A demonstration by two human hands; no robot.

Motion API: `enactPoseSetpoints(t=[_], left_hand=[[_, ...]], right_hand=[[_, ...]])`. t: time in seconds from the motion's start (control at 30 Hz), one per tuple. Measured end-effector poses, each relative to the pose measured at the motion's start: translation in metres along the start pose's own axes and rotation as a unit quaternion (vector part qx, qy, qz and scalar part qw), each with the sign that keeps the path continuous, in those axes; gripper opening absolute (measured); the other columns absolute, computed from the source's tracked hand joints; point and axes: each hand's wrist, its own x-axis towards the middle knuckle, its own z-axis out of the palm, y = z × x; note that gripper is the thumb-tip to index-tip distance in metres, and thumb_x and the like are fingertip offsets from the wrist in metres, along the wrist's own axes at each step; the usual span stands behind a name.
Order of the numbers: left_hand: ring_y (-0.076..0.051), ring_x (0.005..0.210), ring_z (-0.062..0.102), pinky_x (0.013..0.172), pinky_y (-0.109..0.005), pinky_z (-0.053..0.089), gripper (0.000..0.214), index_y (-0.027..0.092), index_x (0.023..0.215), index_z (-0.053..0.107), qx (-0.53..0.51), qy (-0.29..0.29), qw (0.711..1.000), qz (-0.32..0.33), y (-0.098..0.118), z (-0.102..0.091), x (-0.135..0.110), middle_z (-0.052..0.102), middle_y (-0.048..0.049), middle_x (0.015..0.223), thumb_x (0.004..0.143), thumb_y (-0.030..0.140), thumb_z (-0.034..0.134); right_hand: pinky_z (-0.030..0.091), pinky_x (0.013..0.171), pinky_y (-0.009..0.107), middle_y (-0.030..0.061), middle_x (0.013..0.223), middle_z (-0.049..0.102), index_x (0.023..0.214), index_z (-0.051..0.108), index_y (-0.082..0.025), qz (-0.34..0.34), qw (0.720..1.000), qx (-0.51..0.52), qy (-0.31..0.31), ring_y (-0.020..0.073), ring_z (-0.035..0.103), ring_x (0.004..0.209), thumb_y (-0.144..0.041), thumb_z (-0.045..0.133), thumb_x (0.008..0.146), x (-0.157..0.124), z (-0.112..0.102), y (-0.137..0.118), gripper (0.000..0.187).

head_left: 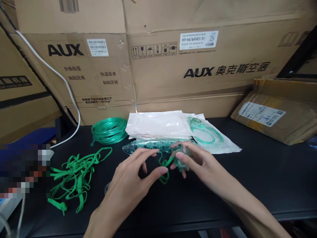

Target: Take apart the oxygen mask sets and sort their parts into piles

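Note:
In the middle of the table, my right hand (192,157) is closed round a clear, green-tinted oxygen mask (183,161). A green elastic strap (164,177) hangs from the mask in a loop on its left side. My left hand (138,172) is beside that strap, its thumb and fingers apart and nothing visibly gripped. Just beyond both hands lies a row of nested clear green masks (146,144), partly covered by my fingers. To the left is a tangled pile of green elastic straps (80,175).
Behind the masks lie white paper packets (157,123) and a clear bag (229,145) with green tubing inside. A coil of green tubing (109,130) sits back left. Large cardboard boxes (158,76) wall the back; a smaller carton (272,112) stands right. A white cable (63,79) hangs left.

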Motion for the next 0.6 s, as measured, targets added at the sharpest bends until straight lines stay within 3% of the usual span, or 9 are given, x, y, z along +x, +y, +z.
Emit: enactPoseSetpoints(t=[0.07,0.2,0.33,0.5,0.6], left_hand=[[-0.014,0.07,0.056,0.062,-0.026,0.043,0.033,0.032,0.123,0.067,-0.006,-0.001,1.0,0.006,0.003,0.006,-0.001,0.068,0.001,0.107,0.093,0.047,0.068],[-0.013,0.068,0.057,0.065,-0.025,0.043,0.012,0.029,0.106,0.071,-0.007,-0.005,1.0,0.028,0.002,0.013,-0.003,0.068,0.0034,0.092,0.098,0.033,0.062],[-0.015,0.075,0.061,0.07,-0.026,0.043,0.015,0.025,0.092,0.068,0.002,-0.024,0.999,0.04,0.001,0.013,-0.004,0.067,0.0032,0.088,0.101,0.023,0.056],[-0.014,0.074,0.059,0.068,-0.026,0.04,0.014,0.026,0.094,0.067,0.015,-0.053,0.998,0.04,0.0,0.009,-0.002,0.067,0.0035,0.089,0.102,0.026,0.055],[-0.015,0.072,0.056,0.067,-0.026,0.039,0.014,0.026,0.094,0.067,0.035,-0.058,0.997,0.038,-0.006,0.003,-0.001,0.064,0.0035,0.086,0.102,0.029,0.055]], right_hand=[[0.053,0.067,0.027,0.0002,0.095,0.063,0.119,0.065,-0.025,-0.003,1.0,0.0,-0.025,0.0139,0.058,0.072,-0.045,0.062,0.099,-0.001,0.005,0.002,0.028],[0.054,0.073,0.028,-0.0007,0.102,0.064,0.121,0.066,-0.029,0.003,0.998,0.009,-0.065,0.0139,0.058,0.077,-0.043,0.063,0.098,-0.005,0.013,0.001,0.027],[0.054,0.072,0.027,-0.0016,0.098,0.065,0.118,0.067,-0.028,0.006,0.998,0.004,-0.06,0.0142,0.06,0.078,-0.042,0.068,0.095,-0.007,0.015,-0.002,0.026],[0.055,0.072,0.026,0.0002,0.097,0.066,0.1,0.069,-0.023,0.019,0.997,-0.012,-0.069,0.0158,0.061,0.081,-0.044,0.069,0.094,-0.005,0.005,-0.003,0.022],[0.056,0.068,0.029,0.0029,0.093,0.07,0.094,0.068,-0.021,0.027,0.997,-0.017,-0.064,0.0165,0.064,0.073,-0.049,0.066,0.094,-0.003,-0.008,-0.005,0.028]])
